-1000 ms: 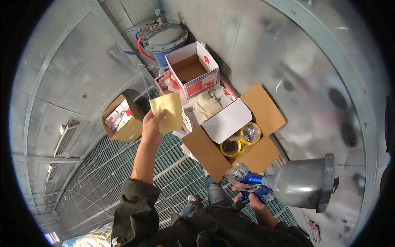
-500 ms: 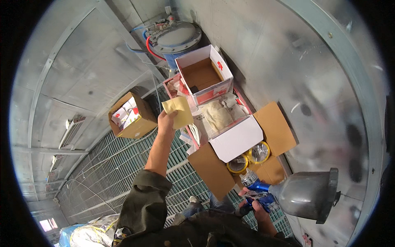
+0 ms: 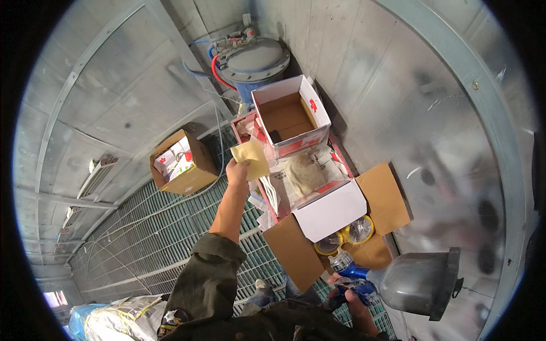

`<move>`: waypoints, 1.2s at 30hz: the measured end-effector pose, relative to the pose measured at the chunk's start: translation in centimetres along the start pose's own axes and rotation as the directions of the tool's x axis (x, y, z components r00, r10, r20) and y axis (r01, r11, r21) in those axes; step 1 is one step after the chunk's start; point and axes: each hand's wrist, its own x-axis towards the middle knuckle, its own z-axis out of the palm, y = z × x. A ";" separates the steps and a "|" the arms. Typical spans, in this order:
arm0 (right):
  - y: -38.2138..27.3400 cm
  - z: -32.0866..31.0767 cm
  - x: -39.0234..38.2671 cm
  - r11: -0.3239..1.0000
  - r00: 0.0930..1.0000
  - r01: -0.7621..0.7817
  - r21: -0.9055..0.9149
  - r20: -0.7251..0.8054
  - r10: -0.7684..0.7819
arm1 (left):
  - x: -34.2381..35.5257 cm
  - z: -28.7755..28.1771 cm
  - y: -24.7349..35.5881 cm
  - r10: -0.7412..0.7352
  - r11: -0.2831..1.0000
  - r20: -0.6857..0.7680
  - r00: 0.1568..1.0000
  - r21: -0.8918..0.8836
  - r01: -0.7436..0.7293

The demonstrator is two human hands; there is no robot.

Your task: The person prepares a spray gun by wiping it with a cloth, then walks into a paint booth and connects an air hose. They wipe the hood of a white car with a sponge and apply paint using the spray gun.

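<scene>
My left hand (image 3: 237,171) reaches forward, pinching a pale yellow sheet (image 3: 252,161), which may be sandpaper or a cloth. It hangs over the left edge of a red-rimmed carton (image 3: 277,208) lined with paper scraps. A cream cloth (image 3: 305,173) lies in that carton. At the lower right my right hand (image 3: 357,302) is closed around a blue spray gun (image 3: 358,282) with a silver air cap. A large dark translucent paint cup (image 3: 420,282) is fixed to the gun and leans to the right. My right fingers are partly hidden behind the gun.
A white open box (image 3: 327,117) stands on the carton's far end, before a blue pressure tank (image 3: 254,59) with hoses. A brown box (image 3: 202,175) sits left on the floor grating (image 3: 165,227). Two yellow-rimmed rolls (image 3: 371,232) lie in an open carton by the metal wall (image 3: 438,165).
The whole view has shifted slightly, so the boxes and tank sit a little lower and further right. My left hand still holds the sheet, my right hand the spray gun.
</scene>
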 end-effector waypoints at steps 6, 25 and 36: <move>-0.3 1.0 0.5 0.999 0.997 0.040 -0.004 0.060 -0.040 | 1.5 -3.7 1.0 0.081 0.997 0.011 0.997 -0.016 -0.081; -0.4 -0.1 -0.5 0.992 0.993 0.119 0.046 0.012 -0.119 | -4.5 1.7 5.8 0.012 0.995 0.319 0.948 -0.093 0.018; 0.8 0.0 -0.9 0.992 0.992 0.119 0.044 -0.033 -0.118 | -4.0 1.9 4.3 -0.019 0.999 0.269 0.963 -0.033 0.029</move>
